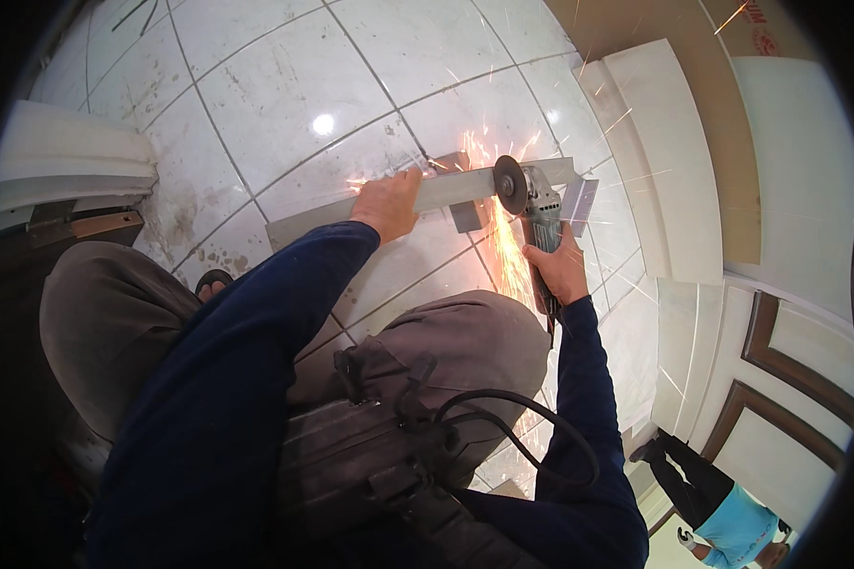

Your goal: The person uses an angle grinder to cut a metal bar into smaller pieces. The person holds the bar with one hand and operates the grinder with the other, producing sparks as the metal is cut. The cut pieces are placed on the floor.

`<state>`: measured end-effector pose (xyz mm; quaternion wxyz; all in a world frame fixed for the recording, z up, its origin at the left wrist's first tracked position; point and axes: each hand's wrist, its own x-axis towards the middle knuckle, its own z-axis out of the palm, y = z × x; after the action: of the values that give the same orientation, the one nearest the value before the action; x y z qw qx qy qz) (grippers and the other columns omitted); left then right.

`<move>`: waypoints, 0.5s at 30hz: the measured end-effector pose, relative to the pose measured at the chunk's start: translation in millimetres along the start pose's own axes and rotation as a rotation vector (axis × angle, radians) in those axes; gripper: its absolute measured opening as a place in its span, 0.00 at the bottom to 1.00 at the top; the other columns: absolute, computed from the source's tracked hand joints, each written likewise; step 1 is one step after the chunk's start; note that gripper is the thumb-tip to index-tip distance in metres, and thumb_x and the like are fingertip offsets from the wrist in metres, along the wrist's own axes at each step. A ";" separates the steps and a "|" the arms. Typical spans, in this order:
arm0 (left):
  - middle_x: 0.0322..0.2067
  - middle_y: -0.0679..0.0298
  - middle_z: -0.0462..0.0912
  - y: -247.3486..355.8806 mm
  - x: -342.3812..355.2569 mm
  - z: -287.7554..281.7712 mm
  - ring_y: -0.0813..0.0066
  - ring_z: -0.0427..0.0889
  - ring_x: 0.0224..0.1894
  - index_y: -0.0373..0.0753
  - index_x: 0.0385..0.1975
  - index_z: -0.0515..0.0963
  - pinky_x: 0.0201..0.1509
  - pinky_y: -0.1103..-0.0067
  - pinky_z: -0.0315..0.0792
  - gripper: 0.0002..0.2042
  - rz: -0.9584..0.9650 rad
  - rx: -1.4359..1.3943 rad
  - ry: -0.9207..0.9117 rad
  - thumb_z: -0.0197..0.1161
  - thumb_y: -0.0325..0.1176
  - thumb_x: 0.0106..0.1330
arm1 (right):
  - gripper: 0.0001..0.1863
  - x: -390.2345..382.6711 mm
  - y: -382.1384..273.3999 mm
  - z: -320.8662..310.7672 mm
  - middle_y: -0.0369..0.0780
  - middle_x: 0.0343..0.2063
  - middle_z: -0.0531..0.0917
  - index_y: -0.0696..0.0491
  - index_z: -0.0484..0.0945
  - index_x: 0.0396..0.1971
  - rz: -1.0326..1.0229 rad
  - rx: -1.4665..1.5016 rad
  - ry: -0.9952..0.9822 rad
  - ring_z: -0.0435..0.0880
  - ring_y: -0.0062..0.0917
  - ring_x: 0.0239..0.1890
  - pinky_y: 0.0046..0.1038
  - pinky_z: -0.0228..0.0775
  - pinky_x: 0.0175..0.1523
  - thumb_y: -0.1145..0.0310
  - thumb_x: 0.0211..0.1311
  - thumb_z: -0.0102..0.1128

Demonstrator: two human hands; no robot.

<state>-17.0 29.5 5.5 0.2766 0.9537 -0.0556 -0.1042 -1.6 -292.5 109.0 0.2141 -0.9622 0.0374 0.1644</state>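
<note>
My left hand (387,204) presses flat on top of the long metal bar (427,194), fingers curled over its far edge, pinning it against the tiled floor (275,85) so it cannot jump while I cut. My right hand (560,268) is wrapped tight around the body of the angle grinder (539,223), with the disc (510,184) standing upright and biting into the bar just to the right of my left hand. Sparks (503,256) spray back toward me, between my two hands and over my knee. A small block (467,216) sits under the bar near the cut, I judge to lift it off the tiles. Beyond my right hand, white boards (664,161) lie on the floor. The grinder's black cable (531,427) loops across my lap, close to my right elbow.
</note>
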 end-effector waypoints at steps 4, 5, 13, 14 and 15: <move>0.42 0.52 0.86 0.4 0.7 -0.2 0.50 0.88 0.46 0.38 0.47 0.71 0.46 0.59 0.81 0.20 0.004 -0.004 -0.006 0.71 0.39 0.63 | 0.38 -1.0 -1.9 -0.9 0.57 0.41 0.87 0.61 0.73 0.55 0.060 0.011 -0.028 0.89 0.52 0.45 0.43 0.79 0.51 0.52 0.50 0.77; 0.42 0.52 0.86 0.0 0.9 1.3 0.50 0.88 0.45 0.38 0.47 0.71 0.46 0.59 0.81 0.20 0.006 -0.010 0.002 0.71 0.39 0.63 | 0.38 -1.1 -2.7 -0.3 0.57 0.41 0.87 0.61 0.73 0.55 0.045 0.011 -0.018 0.89 0.52 0.45 0.43 0.79 0.51 0.52 0.50 0.77; 0.43 0.52 0.86 0.3 -0.3 -0.3 0.50 0.88 0.46 0.38 0.48 0.71 0.47 0.59 0.81 0.20 -0.004 0.003 -0.008 0.71 0.40 0.63 | 0.34 9.0 -18.6 -4.7 0.56 0.40 0.88 0.61 0.75 0.52 0.002 0.110 -0.016 0.90 0.48 0.43 0.42 0.80 0.50 0.55 0.50 0.76; 0.43 0.52 0.86 -0.8 -0.1 0.0 0.50 0.88 0.46 0.38 0.48 0.71 0.47 0.59 0.81 0.20 -0.007 -0.001 -0.004 0.71 0.40 0.63 | 0.35 9.7 -23.2 -4.6 0.56 0.41 0.88 0.61 0.75 0.52 0.039 0.121 -0.023 0.90 0.48 0.43 0.42 0.80 0.50 0.55 0.50 0.76; 0.43 0.52 0.86 -0.6 0.1 0.4 0.50 0.88 0.46 0.38 0.48 0.71 0.47 0.59 0.81 0.20 -0.006 -0.008 -0.001 0.71 0.40 0.63 | 0.35 9.2 -28.2 -6.0 0.55 0.41 0.88 0.60 0.75 0.52 0.078 0.131 -0.028 0.90 0.47 0.43 0.42 0.80 0.50 0.55 0.50 0.76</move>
<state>-16.9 29.8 4.9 0.2801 0.9527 -0.0523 -0.1057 12.9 -269.6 122.4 0.2704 -0.9415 0.0824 0.1833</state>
